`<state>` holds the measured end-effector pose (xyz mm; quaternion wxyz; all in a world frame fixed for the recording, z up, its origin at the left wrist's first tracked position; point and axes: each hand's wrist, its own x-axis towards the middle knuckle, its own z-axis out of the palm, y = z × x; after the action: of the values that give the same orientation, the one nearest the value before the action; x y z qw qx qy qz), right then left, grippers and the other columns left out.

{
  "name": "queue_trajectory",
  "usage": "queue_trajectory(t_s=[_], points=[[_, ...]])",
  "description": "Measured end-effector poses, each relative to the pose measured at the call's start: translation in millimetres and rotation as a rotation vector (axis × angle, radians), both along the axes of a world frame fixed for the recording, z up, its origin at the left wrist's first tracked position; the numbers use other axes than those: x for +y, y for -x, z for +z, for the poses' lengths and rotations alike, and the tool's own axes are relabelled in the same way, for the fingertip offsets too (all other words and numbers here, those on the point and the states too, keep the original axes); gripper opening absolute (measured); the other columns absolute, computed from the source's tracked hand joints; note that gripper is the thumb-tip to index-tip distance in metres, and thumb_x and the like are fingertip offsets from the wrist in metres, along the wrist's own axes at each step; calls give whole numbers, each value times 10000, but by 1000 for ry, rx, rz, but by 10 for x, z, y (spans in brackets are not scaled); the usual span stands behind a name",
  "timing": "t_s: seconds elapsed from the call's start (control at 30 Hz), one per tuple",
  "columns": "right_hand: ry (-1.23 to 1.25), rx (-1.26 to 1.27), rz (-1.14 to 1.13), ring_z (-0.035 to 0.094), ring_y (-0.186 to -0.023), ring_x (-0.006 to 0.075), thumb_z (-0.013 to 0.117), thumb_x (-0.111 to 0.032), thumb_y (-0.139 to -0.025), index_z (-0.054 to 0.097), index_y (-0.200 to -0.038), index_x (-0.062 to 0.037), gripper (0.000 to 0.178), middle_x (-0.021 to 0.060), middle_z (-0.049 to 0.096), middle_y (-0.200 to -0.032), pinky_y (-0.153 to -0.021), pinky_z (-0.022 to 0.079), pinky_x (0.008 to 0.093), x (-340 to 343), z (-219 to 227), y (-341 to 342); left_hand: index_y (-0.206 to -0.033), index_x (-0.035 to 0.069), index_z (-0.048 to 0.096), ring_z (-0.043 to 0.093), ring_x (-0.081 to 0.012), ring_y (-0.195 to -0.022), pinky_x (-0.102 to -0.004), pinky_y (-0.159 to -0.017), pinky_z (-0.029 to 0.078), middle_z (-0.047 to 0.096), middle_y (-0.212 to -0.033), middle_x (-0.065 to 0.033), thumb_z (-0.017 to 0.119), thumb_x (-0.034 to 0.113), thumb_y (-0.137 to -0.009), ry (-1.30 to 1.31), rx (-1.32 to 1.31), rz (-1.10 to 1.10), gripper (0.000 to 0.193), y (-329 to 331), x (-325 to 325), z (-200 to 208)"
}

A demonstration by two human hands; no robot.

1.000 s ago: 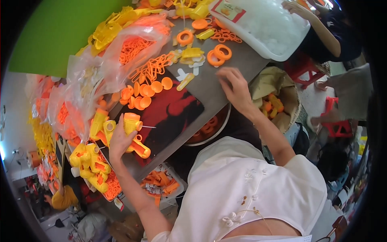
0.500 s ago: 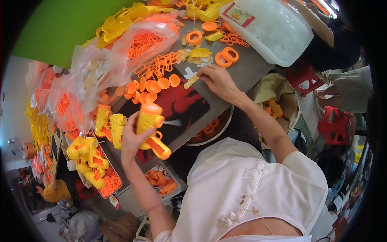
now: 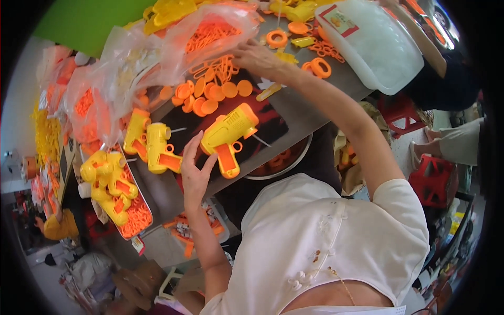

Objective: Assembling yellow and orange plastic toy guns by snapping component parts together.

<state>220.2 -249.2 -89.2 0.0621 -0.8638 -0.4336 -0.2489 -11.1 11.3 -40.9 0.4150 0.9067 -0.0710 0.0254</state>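
My left hand (image 3: 195, 176) has its fingers and thumb around the rear end of a yellow and orange toy gun (image 3: 231, 137), whose orange-lined handle points towards me. A thin pale rod sticks out beside its trigger ring. Farther off, my right hand (image 3: 260, 62) reaches over the orange loop-shaped parts (image 3: 218, 67), next to the plastic bag; its fingers are stretched out and partly blurred. Orange discs (image 3: 215, 92) lie between the two hands. A small yellow strip (image 3: 269, 92) rests on the table below my right forearm. Two more toy guns (image 3: 156, 147) (image 3: 137, 131) lie left of my left hand.
Yellow toy guns sit on a tray (image 3: 150, 223) of orange parts at the left. Clear bags (image 3: 123, 65) of parts line the far left. A white translucent bin (image 3: 386, 65) stands far right. A round metal-rimmed bowl (image 3: 286, 169) is below the table edge (image 3: 310, 126).
My right hand has left the yellow strip and moved left and away, to the orange loops. The toy gun at my left hand has turned, showing its side. The view has shifted a little.
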Motion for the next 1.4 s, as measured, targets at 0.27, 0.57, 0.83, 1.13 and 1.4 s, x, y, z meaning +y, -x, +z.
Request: queue_trajectory(t_s=[0.27,0.57,0.83,1.13,1.4], points=[[-390,204,-5,626,-922,307,540,-108,-909,504,-1110,-73,208,119,630,-957,-802,458,436,191,459,345,-1248,-16,533,565,-198,-1137,-318,-967,475,533,-1241,-102,682,-6,-834,559,37,154,440,-65,-257,-347],[-388,696,95,550,-810,201,625,-175,-879,650,-887,-95,84,43,615,-787,-821,387,362,488,560,1474,-1289,21,537,544,-185,-1151,-298,-958,483,484,-1261,-95,688,16,-843,559,10,110,471,-59,-314,-351],[-378,481,4,527,-814,179,667,-178,-815,664,-823,-108,70,2,593,-737,-832,358,358,634,467,1570,-1259,3,554,553,-142,-1089,-272,-924,474,544,-1192,-76,672,54,-880,668,56,161,400,-80,-327,-387],[-605,336,-165,545,-928,214,689,-158,-781,678,-838,-142,60,27,613,-868,-858,368,387,362,404,1528,-1169,-14,593,575,-109,-984,-236,-862,464,609,-1083,-54,652,74,-909,759,101,287,280,-93,-369,-368],[-394,522,-341,483,-1078,242,704,-203,-816,662,-933,-137,140,51,559,-1000,-922,328,402,-421,148,1203,-1172,-10,591,573,-111,-984,-243,-872,461,610,-1108,-62,658,84,-905,744,91,274,290,-102,-348,-415]])
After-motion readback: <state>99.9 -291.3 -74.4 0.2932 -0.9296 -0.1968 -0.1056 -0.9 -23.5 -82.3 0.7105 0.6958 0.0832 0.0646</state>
